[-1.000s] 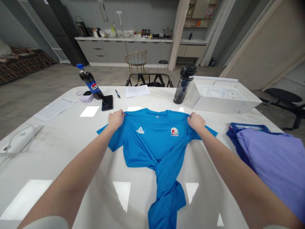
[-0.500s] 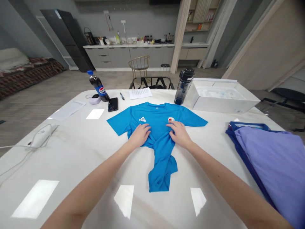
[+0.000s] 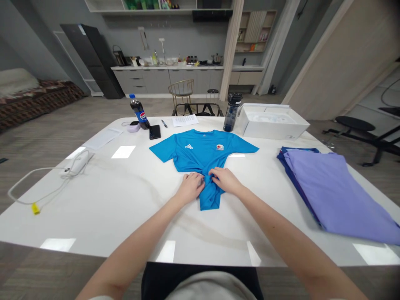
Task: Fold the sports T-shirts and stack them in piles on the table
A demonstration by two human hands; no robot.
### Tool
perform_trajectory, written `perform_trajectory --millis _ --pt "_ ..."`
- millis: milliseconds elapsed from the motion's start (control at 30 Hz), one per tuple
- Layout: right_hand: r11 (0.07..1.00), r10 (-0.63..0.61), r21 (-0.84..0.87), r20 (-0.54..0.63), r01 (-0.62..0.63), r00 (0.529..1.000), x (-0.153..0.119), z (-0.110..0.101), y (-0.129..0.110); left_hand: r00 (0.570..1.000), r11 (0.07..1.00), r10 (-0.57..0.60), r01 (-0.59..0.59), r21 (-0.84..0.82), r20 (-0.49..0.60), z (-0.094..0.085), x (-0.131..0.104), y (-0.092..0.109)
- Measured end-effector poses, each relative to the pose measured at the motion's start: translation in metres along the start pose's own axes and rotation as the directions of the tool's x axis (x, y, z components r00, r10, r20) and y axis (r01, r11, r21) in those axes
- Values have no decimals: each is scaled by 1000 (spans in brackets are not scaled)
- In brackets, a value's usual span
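Shirt (image 3: 201, 154) bunches between left hand (image 3: 189, 188) and right hand (image 3: 227, 180).

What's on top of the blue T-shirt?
The left hand and right hand are at the twisted lower part of the T-shirt. Their fingers cover some cloth there, so whether they pinch it can't be seen.
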State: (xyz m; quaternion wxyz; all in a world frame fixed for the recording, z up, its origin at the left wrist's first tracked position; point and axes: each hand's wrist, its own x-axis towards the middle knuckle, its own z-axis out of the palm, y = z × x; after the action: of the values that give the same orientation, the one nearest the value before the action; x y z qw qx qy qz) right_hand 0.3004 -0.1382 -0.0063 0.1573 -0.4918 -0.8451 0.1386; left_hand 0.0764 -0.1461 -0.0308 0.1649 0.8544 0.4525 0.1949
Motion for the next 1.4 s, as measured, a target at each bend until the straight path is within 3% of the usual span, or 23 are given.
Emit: perform_trajectory --millis 100,167,233,333,433,533,600,700,767,833,900,967,1033,1100,1167,1267,1333,1400 --pt "990 69 129 -89 -57 994 -7 -6 -1 992 948 -126 118 -296 -10 8 -5 12" --pt "964 135 246 -144 -97 980 -15 -11 -1 977 833 -213 193 -519 22 13 -7 22" --pt "929 209 343 -180 -138 961 -24 -14 0 967 742 -247 232 -629 65 17 -7 32" --pt "891 295 413 -211 -189 932 -38 -18 6 969 769 -193 248 -589 156 17 -7 45" --pt "905 320 361 -230 -225 919 -55 -22 17 967 851 -182 245 -464 177 2 -11 57" --pt "933 332 227 -246 -279 911 -74 -25 29 989 918 -144 141 -369 21 -23 -27 72" --pt "936 349 146 -259 -320 901 -87 -25 32 998 946 1 -22 -323 -63 -37 -41 83" --pt "945 328 93 -218 -315 919 -105 -22 24 965 909 260 -256 -329 -34 -45 -62 95" --pt "966 248 117 -155 -232 956 -117 -19 9 945 881 327 -297 -369 21 -43 -73 93" --pt "979 129 170 -103 -111 986 -129 -16 -12 964 911 266 -243 -334 24 -39 -82 82" --pt "979 20 204 -82 -3 996 -137 -13 -34 994 975 107 -107 -194 -11 -35 -89 65" --pt "981 -25 188 -90 42 996 -139 -9 -56 997 997 -66 65 -34 -27 -32 -96 49" --pt "989 -12 146 -112 28 994 -132 -3 -72 982 982 -186 186 12 21 -30 -99 40" --pt "996 19 89 -114 -8 993 -118 2 -82 968 964 -236 244 -109 81 -28 -101 44" --pt "999 17 30 -76 -15 997 -105 5 -87 973 912 -221 233 -338 72 -27 -101 57" --pt "999 -48 15 15 48 999 -99 1 -85 997 751 -77 56 -658 -3 -27 -104 80" --pt "996 -71 47 20 70 997 -109 -6 -77 999 659 41 -37 -751 -13 -27 -108 85" --pt "996 -42 78 -12 43 999 -130 -16 -63 993 724 116 -83 -685 2 -27 -113 82"
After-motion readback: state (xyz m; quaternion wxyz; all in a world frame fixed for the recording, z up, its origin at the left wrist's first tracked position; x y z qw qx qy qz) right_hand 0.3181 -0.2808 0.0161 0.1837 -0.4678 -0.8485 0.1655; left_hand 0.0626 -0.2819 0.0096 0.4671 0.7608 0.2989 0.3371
